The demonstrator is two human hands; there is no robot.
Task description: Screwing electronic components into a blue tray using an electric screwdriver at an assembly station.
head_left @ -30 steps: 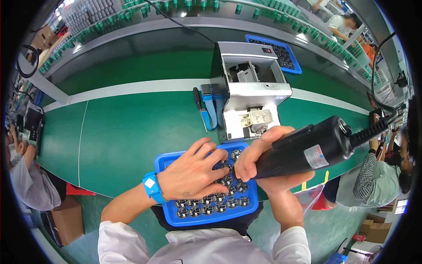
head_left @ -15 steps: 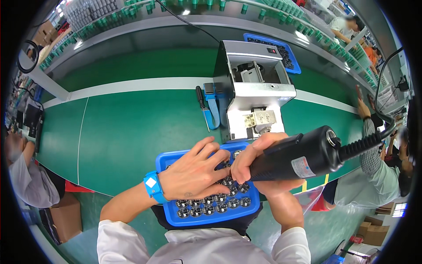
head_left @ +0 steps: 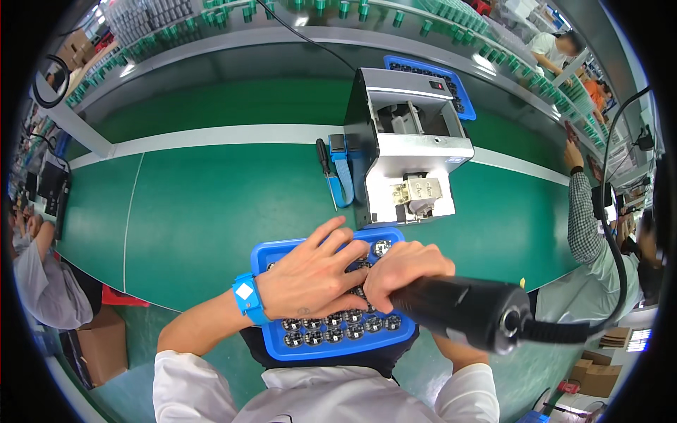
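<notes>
Green workbench (head_left: pixel 226 204), silver screw feeder (head_left: pixel 423 148) beyond both our hands. Our left hand (head_left: pixel 315 273) is palm-down, loosely spread over round black parts (head_left: pixel 333 335) in the blue tray (head_left: pixel 338 353); can't tell if it grips any. Beside it, our right hand (head_left: pixel 405 270) is wrapped round the black electric screwdriver (head_left: pixel 458 307).

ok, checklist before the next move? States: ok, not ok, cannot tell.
1. Right hand gripping black corded tool: ok.
2. Left hand over blue tray: ok.
3. Tool tip placed on a part: cannot tell, hidden behind the right hand.
4. Cable clear of the tray: ok, runs off to the right.
5. All round parts visible: not ok, hands cover some.
</notes>
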